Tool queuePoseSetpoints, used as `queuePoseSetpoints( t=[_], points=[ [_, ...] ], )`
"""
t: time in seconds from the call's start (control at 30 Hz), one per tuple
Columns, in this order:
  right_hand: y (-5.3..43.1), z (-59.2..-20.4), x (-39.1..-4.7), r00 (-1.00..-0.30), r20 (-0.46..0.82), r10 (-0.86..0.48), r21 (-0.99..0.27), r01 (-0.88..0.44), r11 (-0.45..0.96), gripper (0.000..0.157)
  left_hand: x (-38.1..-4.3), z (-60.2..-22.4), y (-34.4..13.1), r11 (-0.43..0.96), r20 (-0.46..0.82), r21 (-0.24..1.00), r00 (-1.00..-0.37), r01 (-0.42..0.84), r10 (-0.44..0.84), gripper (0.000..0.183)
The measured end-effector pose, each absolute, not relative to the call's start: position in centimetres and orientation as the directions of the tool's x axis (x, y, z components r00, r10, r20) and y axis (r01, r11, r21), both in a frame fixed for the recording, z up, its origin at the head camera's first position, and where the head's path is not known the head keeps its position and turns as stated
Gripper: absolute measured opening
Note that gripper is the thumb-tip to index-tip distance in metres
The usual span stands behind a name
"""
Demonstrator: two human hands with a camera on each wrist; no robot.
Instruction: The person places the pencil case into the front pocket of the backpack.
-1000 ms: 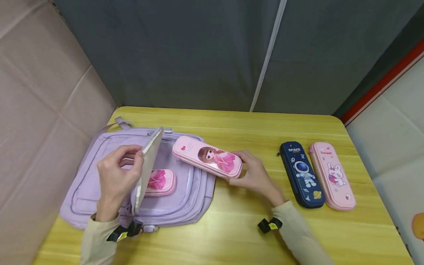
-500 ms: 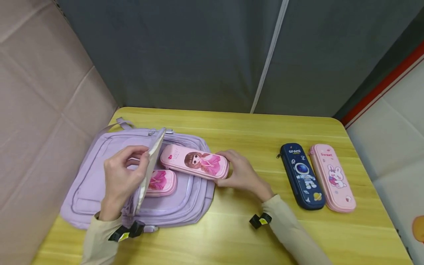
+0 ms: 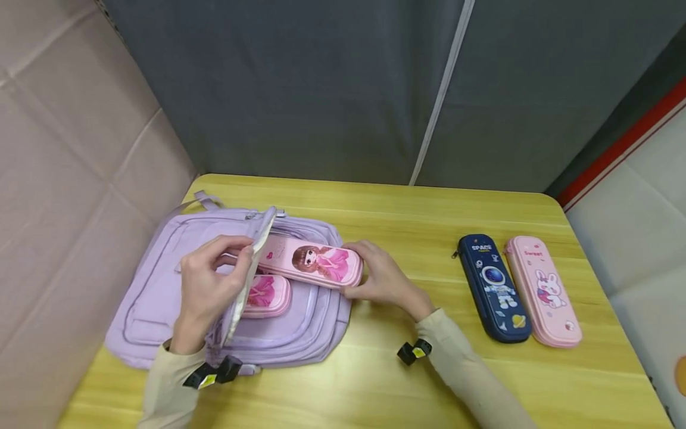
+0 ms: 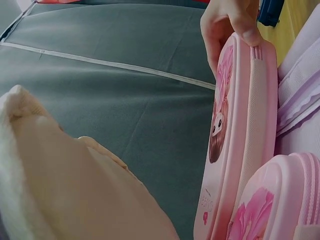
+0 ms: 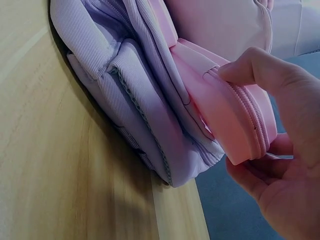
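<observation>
A lilac backpack [image 3: 161,286] lies flat on the table, its front pocket flap [image 3: 250,271] lifted. My left hand [image 3: 211,286] pinches the flap's edge between thumb and fingers and holds it raised. My right hand [image 3: 383,274] grips the near end of a pink pencil case [image 3: 316,262] printed with a doll in a pink dress. The case's far end passes behind the flap and is hidden in the head view. Inside the pocket lies a second pink pencil case [image 3: 268,296], mostly covered by the flap. In the right wrist view my thumb presses beside the held case's zipper [image 5: 250,112].
On the right of the wooden table [image 3: 386,369] lie a navy pencil case [image 3: 494,289] with an astronaut and a pink pencil case [image 3: 543,292] with a rabbit, side by side. A dark grey curtain [image 3: 321,89] hangs behind the table.
My right hand has moved left with the doll pencil case, carrying its far end from over the backpack's edge to behind the flap. My left hand keeps holding the flap.
</observation>
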State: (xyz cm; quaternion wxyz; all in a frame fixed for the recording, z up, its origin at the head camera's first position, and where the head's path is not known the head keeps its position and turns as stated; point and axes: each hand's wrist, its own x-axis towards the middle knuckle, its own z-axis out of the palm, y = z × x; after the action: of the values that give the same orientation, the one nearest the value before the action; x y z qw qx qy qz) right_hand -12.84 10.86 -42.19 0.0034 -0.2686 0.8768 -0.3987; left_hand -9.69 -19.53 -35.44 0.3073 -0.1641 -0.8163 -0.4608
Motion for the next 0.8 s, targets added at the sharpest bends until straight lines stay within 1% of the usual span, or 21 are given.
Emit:
queuePoseSetpoints(
  t=[0.2,0.4,0.67,0.8],
  points=[
    [11.2,-42.3,-12.6,-0.858,0.212,-0.468,-0.701,-0.467,0.538,0.084,-9.7,-35.3,-19.2,0.481,0.635,0.675,-0.772,0.56,0.008,0.017],
    [11.2,-42.2,-12.7,-0.862,0.196,-0.468,-0.703,-0.456,0.546,0.085,-9.6,-35.2,-19.1,0.485,0.623,0.672,-0.781,0.56,0.039,0.015],
    [10.5,-42.0,-13.0,-0.853,0.196,-0.484,-0.696,-0.469,0.543,0.085,-9.5,-35.2,-18.8,0.482,0.639,0.652,-0.766,0.585,0.064,0.016],
    [10.0,-41.8,-13.1,-0.848,0.2,-0.492,-0.695,-0.476,0.539,0.084,-9.4,-35.1,-18.5,0.474,0.666,0.631,-0.742,0.614,0.074,0.018]
  ],
)
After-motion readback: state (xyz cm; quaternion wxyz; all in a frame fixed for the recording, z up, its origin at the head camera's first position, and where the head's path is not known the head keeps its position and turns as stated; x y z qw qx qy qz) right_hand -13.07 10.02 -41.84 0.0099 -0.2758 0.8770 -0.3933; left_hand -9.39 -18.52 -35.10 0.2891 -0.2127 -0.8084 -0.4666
